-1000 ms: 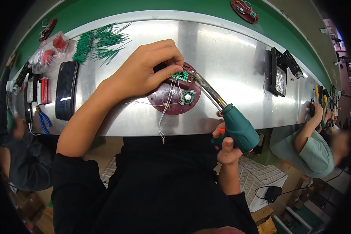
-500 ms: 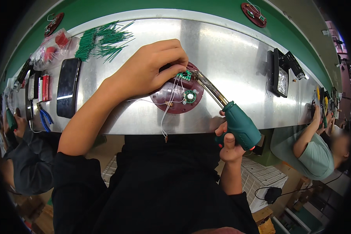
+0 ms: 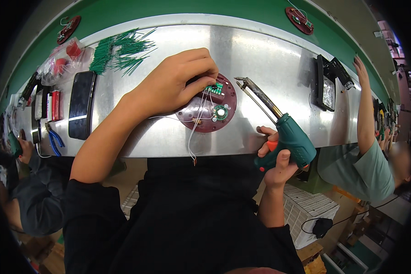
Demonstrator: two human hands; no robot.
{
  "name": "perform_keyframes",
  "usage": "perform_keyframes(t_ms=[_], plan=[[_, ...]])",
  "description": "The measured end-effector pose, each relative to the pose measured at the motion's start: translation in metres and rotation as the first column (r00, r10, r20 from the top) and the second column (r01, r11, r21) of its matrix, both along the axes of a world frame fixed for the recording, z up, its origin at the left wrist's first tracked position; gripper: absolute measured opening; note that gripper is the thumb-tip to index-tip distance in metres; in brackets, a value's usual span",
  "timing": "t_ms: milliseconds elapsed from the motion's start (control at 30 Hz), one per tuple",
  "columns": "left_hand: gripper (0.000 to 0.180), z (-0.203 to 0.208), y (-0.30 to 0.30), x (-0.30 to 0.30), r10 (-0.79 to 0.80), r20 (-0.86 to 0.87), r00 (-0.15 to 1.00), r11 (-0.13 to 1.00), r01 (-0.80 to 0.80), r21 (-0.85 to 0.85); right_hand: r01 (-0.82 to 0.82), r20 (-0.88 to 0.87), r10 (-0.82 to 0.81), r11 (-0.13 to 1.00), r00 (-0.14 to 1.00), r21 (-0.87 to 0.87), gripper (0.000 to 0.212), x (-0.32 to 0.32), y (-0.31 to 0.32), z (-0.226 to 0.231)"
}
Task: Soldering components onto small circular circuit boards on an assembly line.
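Note:
A round dark-red base (image 3: 187, 113) lies on the metal bench, carrying a small green circuit board (image 3: 218, 88), a round green part with a white centre (image 3: 221, 112) and thin white wires (image 3: 196, 128). At the board's left end, my left hand (image 3: 182, 75) is closed in a pinch; whatever its fingertips hold is hidden. My right hand (image 3: 278, 166) grips a green soldering gun (image 3: 294, 139) by its handle. The gun's metal tip points up and left, just right of the base and apart from the board.
Left on the bench are a black phone (image 3: 81, 105), blue-handled pliers (image 3: 54, 139), green wire pieces (image 3: 123, 50) and a plastic bag with red things (image 3: 61, 59). A black tray (image 3: 325, 84) stands at right. A co-worker's arm (image 3: 364, 100) reaches over the bench beyond it.
My right hand has drawn the soldering gun right, its tip leaving the circuit board. My left hand stays nearly in place. The co-worker at right has stretched an arm toward the green strip.

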State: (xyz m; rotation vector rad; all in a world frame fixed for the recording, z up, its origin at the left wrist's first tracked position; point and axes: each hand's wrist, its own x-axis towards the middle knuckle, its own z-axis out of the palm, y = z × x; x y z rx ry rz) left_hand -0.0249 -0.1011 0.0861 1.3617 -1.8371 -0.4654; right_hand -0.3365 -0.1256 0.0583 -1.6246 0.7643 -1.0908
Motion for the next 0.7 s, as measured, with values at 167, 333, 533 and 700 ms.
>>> perform_keyframes(t_ms=[167,333,533,700], plan=[[0.013,0.001,-0.001,0.007,0.000,-0.098,0.995,1.000,0.001,0.009,0.027,0.016,-0.028,0.999,0.999,0.021,0.063,-0.003,0.000,-0.003],[0.019,0.009,-0.001,0.033,0.021,-0.016,1.000,0.998,-0.020,0.062,0.046,0.079,-0.045,0.999,0.996,-0.018,0.060,-0.003,-0.004,-0.006],[0.012,0.003,-0.004,0.026,0.001,-0.125,0.992,0.996,0.010,0.088,0.046,0.082,-0.048,0.999,0.996,0.022,0.056,-0.002,0.000,-0.001],[0.011,-0.003,-0.011,0.002,0.038,-0.260,0.965,0.997,-0.019,0.077,0.037,0.141,-0.035,0.999,0.989,-0.010,0.055,-0.002,-0.005,-0.003]])
